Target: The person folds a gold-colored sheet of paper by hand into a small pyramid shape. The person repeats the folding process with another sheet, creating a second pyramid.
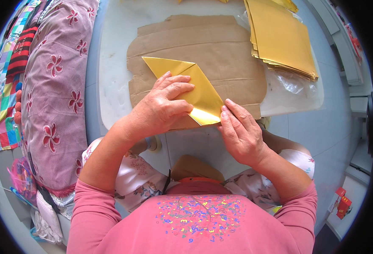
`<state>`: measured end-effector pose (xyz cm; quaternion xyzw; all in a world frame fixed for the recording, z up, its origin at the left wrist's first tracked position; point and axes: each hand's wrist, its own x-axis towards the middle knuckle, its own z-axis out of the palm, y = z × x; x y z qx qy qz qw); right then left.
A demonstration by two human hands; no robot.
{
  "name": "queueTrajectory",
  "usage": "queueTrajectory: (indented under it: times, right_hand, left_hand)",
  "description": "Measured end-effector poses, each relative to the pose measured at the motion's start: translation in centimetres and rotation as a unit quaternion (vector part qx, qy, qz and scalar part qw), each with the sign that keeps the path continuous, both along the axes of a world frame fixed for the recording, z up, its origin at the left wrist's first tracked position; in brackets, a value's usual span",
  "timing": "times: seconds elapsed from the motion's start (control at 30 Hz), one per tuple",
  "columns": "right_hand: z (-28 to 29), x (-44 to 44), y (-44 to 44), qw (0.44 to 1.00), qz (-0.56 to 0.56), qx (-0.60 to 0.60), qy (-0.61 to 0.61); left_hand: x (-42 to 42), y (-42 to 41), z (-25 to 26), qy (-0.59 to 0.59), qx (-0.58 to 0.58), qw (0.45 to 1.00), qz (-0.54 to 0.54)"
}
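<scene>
A folded sheet of shiny gold paper (202, 92) lies slantwise on a flattened piece of brown cardboard (237, 57), its pointed end towards the upper left. My left hand (170, 98) rests flat on the paper's left part with the fingers spread, pressing it down. At the lower right corner of the paper, the fingertips of my right hand (240, 130) touch its edge; the thumb is partly hidden, and I cannot tell whether it pinches the corner. A stack of flat gold sheets (283, 38) sits at the upper right, beyond the cardboard.
The cardboard lies on a pale table (115, 104) with rounded corners. Clear plastic wrapping (289, 83) sticks out under the gold stack. More gold paper shows at the far edge. Left of the table stands a long seat under a pink flowered cover (59, 85).
</scene>
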<state>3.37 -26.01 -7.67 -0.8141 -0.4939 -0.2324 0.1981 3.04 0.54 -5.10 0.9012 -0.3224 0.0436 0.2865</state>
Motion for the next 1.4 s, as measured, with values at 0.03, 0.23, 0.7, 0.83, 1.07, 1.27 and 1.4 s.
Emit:
queueTrajectory:
  times: [0.03, 0.23, 0.7, 0.83, 1.07, 1.27, 1.4]
  right_hand:
    - [0.0, 0.0, -0.2, 1.0, 0.001, 0.006, 0.002]
    - [-0.3, -0.3, -0.4, 0.995, -0.008, 0.077, 0.061]
    - [0.1, 0.0, 1.8, 0.934, -0.102, 0.226, 0.257]
    - [0.2, 0.2, 2.1, 0.932, -0.118, 0.219, 0.263]
    - [0.9, 0.6, 2.5, 0.942, -0.154, 0.161, 0.25]
    - [1.6, 0.6, 2.7, 0.972, -0.13, 0.102, 0.169]
    - [0.8, -0.5, 2.8, 0.992, -0.045, 0.009, 0.121]
  left_hand:
    - [0.0, 0.0, 0.0, -0.001, 0.002, 1.0, 0.0]
    - [0.1, 0.0, -0.1, 0.002, -0.014, 1.0, 0.007]
    - [0.7, -1.7, -0.4, 0.028, -0.055, 0.993, 0.102]
    - [0.3, -2.2, -0.6, 0.019, -0.067, 0.988, 0.135]
    - [0.3, -2.9, -1.0, 0.011, -0.066, 0.983, 0.17]
    - [0.5, -2.9, -1.0, -0.004, -0.043, 0.986, 0.162]
    - [0.6, -3.1, -1.0, 0.006, -0.039, 0.986, 0.161]
